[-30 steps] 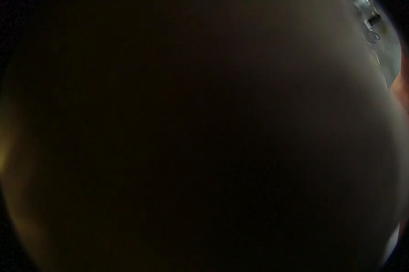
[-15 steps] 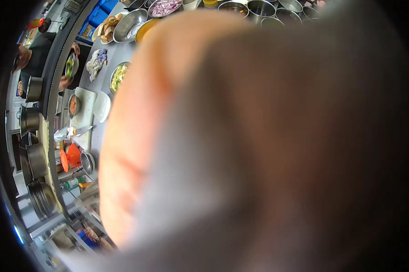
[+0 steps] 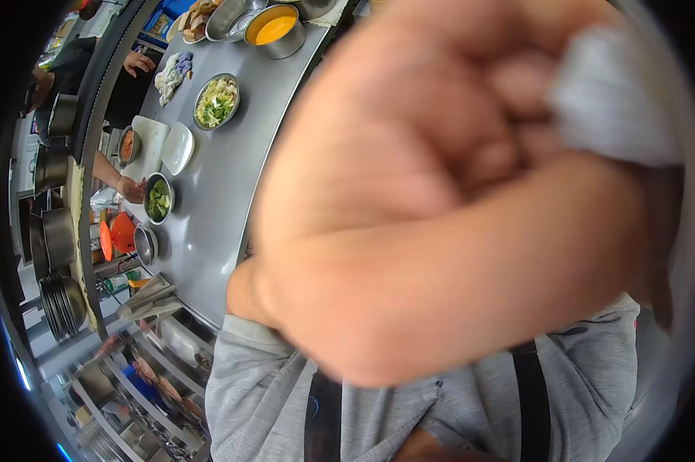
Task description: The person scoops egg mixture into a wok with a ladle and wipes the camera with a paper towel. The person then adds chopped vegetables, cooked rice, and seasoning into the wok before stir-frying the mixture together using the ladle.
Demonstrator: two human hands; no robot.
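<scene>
A large blurred hand fills the middle and right, very close to the camera. It appears to be my left hand point(image 3: 409, 192), since it joins the arm from the left grey sleeve point(image 3: 247, 354). Its fingers are curled in, and at their far end sits a blurred white wad point(image 3: 613, 96), cloth or paper, I cannot tell which. My right hand cannot be made out. Beyond my left hand, on the steel counter point(image 3: 216, 185), stand a bowl of chopped pale and green vegetables point(image 3: 217, 102) and a pot of orange liquid point(image 3: 276, 32).
Across the counter, a co-worker's hand point(image 3: 132, 189) touches a bowl of green pieces point(image 3: 159, 199). Nearby are a white cutting board point(image 3: 149, 138), a white dish point(image 3: 178, 148), a crumpled cloth point(image 3: 170, 81) and metal bowls point(image 3: 145, 245). Pots point(image 3: 58, 239) line a shelf at left.
My grey sleeve and arm no longer cover the view; the curled hand with the white wad now shows. The co-worker's bowl of green pieces has come down onto the counter.
</scene>
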